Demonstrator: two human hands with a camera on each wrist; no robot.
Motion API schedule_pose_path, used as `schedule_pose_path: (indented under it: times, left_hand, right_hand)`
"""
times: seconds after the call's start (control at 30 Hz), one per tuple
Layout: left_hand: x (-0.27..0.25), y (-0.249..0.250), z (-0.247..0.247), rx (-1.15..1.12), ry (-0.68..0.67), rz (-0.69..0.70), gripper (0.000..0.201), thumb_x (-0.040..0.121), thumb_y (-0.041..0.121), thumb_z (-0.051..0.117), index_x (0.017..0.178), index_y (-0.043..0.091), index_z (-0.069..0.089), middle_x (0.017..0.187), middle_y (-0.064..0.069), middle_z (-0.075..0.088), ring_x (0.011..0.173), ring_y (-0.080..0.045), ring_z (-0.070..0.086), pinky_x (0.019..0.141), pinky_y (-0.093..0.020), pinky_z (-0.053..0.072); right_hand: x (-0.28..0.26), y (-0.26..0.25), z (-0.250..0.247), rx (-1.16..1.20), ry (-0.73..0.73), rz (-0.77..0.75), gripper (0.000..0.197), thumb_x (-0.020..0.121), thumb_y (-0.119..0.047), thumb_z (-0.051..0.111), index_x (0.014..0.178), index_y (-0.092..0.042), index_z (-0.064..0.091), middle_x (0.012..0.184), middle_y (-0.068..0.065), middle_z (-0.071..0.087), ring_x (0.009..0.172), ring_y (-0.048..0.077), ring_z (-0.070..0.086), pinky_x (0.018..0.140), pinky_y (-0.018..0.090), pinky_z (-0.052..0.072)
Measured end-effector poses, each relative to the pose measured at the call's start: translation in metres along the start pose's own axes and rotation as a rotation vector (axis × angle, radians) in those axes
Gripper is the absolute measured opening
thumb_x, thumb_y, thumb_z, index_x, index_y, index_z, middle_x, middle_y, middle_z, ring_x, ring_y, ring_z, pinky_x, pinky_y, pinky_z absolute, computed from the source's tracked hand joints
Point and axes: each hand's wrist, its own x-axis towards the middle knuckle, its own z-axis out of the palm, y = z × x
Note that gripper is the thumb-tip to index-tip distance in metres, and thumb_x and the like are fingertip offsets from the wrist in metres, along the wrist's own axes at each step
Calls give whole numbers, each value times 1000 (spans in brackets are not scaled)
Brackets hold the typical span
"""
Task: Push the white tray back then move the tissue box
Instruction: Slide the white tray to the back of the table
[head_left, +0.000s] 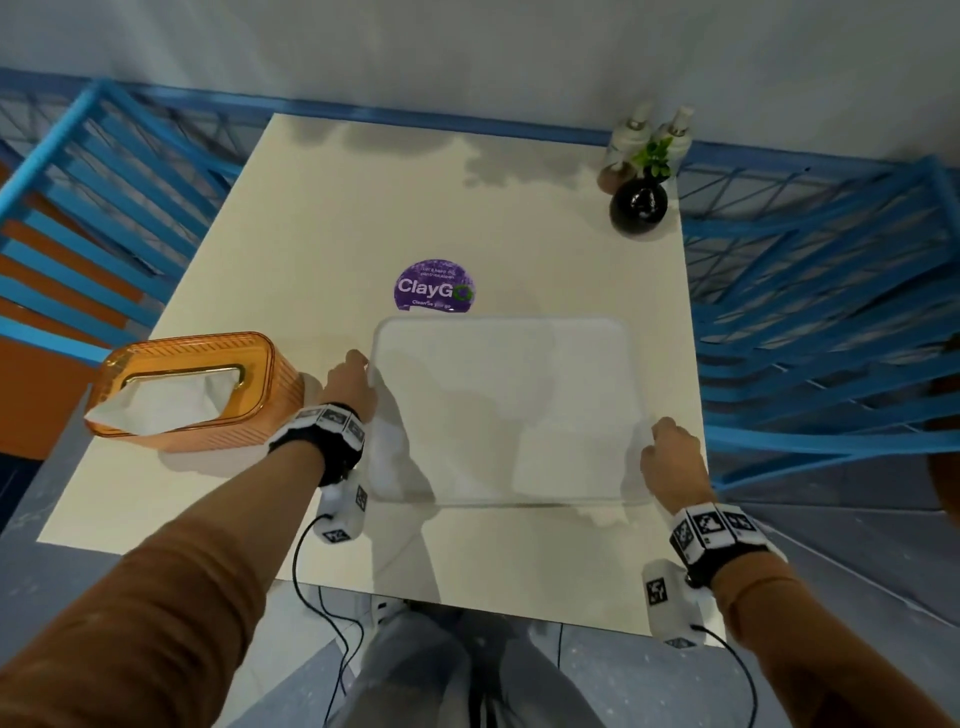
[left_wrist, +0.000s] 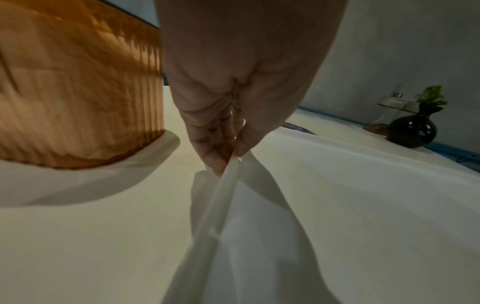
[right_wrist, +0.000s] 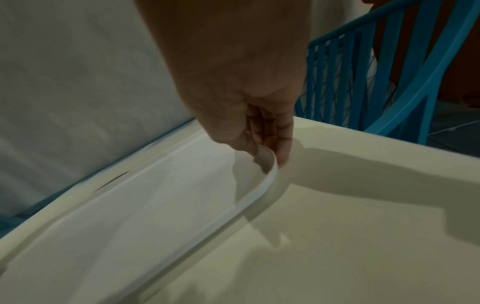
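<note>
A white tray (head_left: 504, 410) lies flat on the cream table (head_left: 332, 218), right of centre. My left hand (head_left: 350, 382) pinches its left rim (left_wrist: 226, 185) between thumb and fingers. At the tray's right rim (right_wrist: 259, 191), my right hand (head_left: 670, 447) pinches the edge, thumb inside and fingers outside. An orange ribbed tissue box (head_left: 195, 387) with a white tissue sticking out stands at the table's left edge, just left of my left hand; its side (left_wrist: 78, 92) fills the left of the left wrist view.
A black round vase (head_left: 638, 203) with a green sprig and two bottles (head_left: 652, 137) stand at the table's far right corner. A purple ClayGo sticker (head_left: 434, 287) lies just beyond the tray. Blue chairs (head_left: 810, 291) flank both sides.
</note>
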Motion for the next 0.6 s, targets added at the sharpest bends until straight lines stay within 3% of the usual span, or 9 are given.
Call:
schedule_pose_path:
  times: [0.07, 0.2, 0.27, 0.37, 0.47, 0.6]
  left_hand:
    - [-2, 3, -2, -117, -8, 5, 46, 88, 1, 43, 134, 5, 40, 127, -21, 61, 118, -39, 55, 95, -43, 41]
    - [-31, -5, 3, -370, 6, 29, 51, 88, 0, 47, 138, 1, 37, 133, -20, 57, 117, -37, 58, 97, -42, 47]
    - [-51, -18, 14, -412, 29, 41, 51, 84, -3, 51, 134, -2, 41, 127, -22, 60, 112, -38, 60, 95, -43, 49]
    - [-76, -41, 32, -317, 55, 40, 42, 78, -7, 56, 120, -4, 53, 104, -23, 60, 101, -40, 59, 87, -38, 45]
    - [-82, -47, 40, -282, 73, 31, 35, 77, -8, 56, 112, -6, 58, 91, -21, 52, 91, -40, 56, 80, -35, 41]
    - [-57, -42, 37, -265, 90, 21, 35, 79, -7, 55, 113, -7, 58, 104, -30, 61, 99, -42, 58, 85, -39, 45]
  right_hand:
    - [-2, 2, -1, 12, -7, -9, 24, 90, 1, 40, 111, 9, 49, 112, 29, 58, 99, 41, 57, 77, 40, 47]
    - [-9, 11, -4, 105, -5, 18, 28, 92, -5, 45, 118, 3, 51, 99, 23, 62, 85, 31, 57, 73, 36, 46]
    - [-16, 21, -1, 163, -7, 55, 28, 91, -9, 48, 119, -2, 51, 92, 19, 62, 80, 29, 58, 72, 34, 48]
    - [-28, 34, 11, 272, -45, 83, 26, 91, -12, 50, 116, -7, 51, 94, 21, 67, 81, 36, 66, 77, 45, 57]
    - [-28, 34, 18, 351, -25, 93, 21, 91, -9, 49, 112, -7, 49, 89, 24, 66, 74, 37, 67, 69, 50, 59]
    - [-17, 19, 13, 413, 11, 133, 17, 91, -3, 48, 108, -3, 52, 95, 29, 65, 66, 33, 65, 49, 33, 57]
